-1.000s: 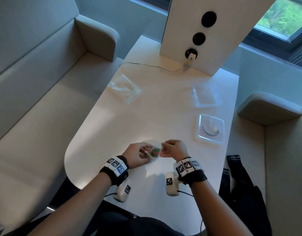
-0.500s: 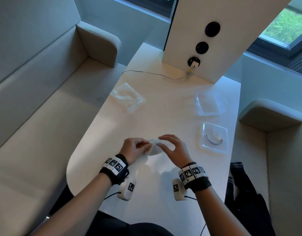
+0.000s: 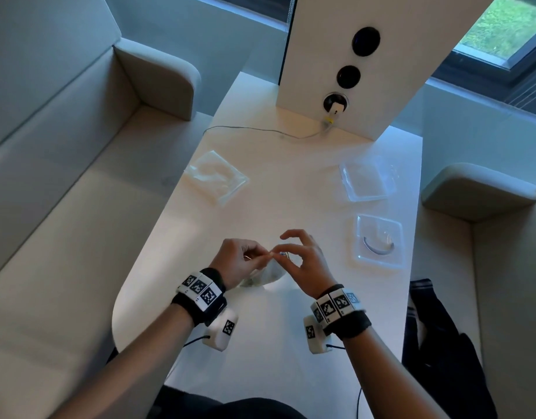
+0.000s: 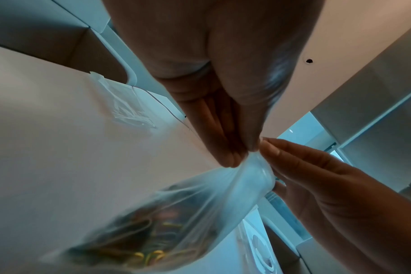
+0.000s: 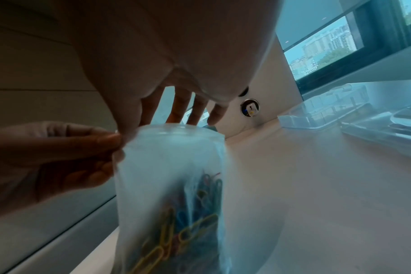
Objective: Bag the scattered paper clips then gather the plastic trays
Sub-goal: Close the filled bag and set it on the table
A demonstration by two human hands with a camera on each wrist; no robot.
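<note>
White table [image 3: 290, 373], near edge: left hand [image 3: 241, 261] and right hand [image 3: 306, 263] pinch the clear bag's [image 5: 171, 185] mouth, apparently sealing the paper clips [image 5: 195, 213] inside, plastic trays [image 3: 378, 237] lying beyond.

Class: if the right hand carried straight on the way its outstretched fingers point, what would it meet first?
Probably bare table; the right hand points ahead, left of both plastic trays, towards the white panel. Depth is unclear.

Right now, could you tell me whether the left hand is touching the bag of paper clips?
Touching. The left wrist view shows the left hand pinching the top edge of the bag of paper clips between thumb and fingers.
</note>
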